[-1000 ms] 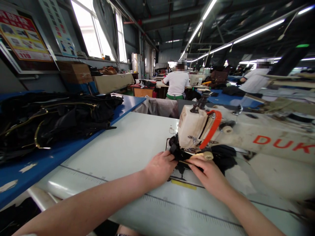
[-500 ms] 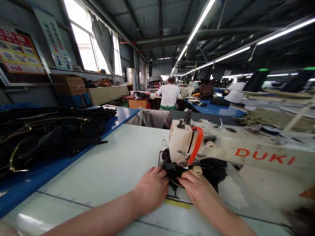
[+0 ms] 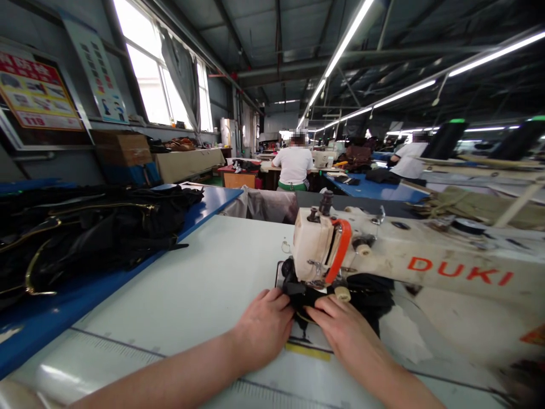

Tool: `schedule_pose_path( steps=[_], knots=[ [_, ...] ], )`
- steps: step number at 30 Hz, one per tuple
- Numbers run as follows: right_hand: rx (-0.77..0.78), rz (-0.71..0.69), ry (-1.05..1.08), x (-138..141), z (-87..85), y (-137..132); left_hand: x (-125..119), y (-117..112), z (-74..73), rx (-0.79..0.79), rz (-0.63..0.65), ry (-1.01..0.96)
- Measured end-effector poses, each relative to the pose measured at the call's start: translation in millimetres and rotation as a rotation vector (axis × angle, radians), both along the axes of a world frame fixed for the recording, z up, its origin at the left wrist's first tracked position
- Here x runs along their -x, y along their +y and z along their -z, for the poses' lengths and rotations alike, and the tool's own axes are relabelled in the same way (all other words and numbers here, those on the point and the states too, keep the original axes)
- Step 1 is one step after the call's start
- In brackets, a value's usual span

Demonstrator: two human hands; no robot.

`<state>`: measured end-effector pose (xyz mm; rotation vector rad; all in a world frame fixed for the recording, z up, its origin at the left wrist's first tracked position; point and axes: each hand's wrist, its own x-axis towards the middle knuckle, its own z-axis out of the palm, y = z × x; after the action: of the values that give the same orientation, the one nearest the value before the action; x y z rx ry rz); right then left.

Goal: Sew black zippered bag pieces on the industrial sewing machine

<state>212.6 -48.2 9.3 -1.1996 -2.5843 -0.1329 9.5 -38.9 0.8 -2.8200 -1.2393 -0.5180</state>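
Observation:
My left hand (image 3: pixel 263 326) and my right hand (image 3: pixel 343 326) rest on the white machine table (image 3: pixel 191 284), fingers bent and pressed onto a small black fabric piece (image 3: pixel 307 298). The fabric lies under the head of a cream sewing machine (image 3: pixel 323 247) with an orange guard and red lettering on its arm. More of the black fabric (image 3: pixel 372 289) bunches behind the needle area, to the right. Both hands pinch the near edge of the piece, left hand at its left side, right hand at its right. The needle itself is hidden by the machine head.
A heap of black bags with gold trim (image 3: pixel 85 227) lies on the blue table (image 3: pixel 38 329) at left. A person in a white shirt (image 3: pixel 292 165) sits ahead with back turned; another person (image 3: pixel 407 162) works at right. Cardboard boxes (image 3: pixel 121 149) stand under the windows.
The view tilted upward a second ago, so the machine and my hands sit lower in frame. Both hands stay on the black fabric with almost no shift in the last half second.

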Motion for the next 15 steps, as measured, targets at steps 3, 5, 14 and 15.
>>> schedule_pose_path(
  steps=[3, 5, 14, 15],
  knots=[
    [0.001, -0.006, -0.001, 0, 0.3, -1, 1, 1, 3.4, -0.031, 0.014, 0.002],
    [0.005, -0.002, -0.012, 0, 0.4, -2, 4, 0, 4.0, -0.041, 0.025, -0.026],
    [0.031, 0.021, 0.048, 3, -2.2, -7, 12, -4, -34.7, -0.313, 0.319, -0.123],
    [0.032, 0.023, 0.057, 4, -3.0, -8, 9, 1, -36.0, -0.347, 0.365, -0.037]
  ],
)
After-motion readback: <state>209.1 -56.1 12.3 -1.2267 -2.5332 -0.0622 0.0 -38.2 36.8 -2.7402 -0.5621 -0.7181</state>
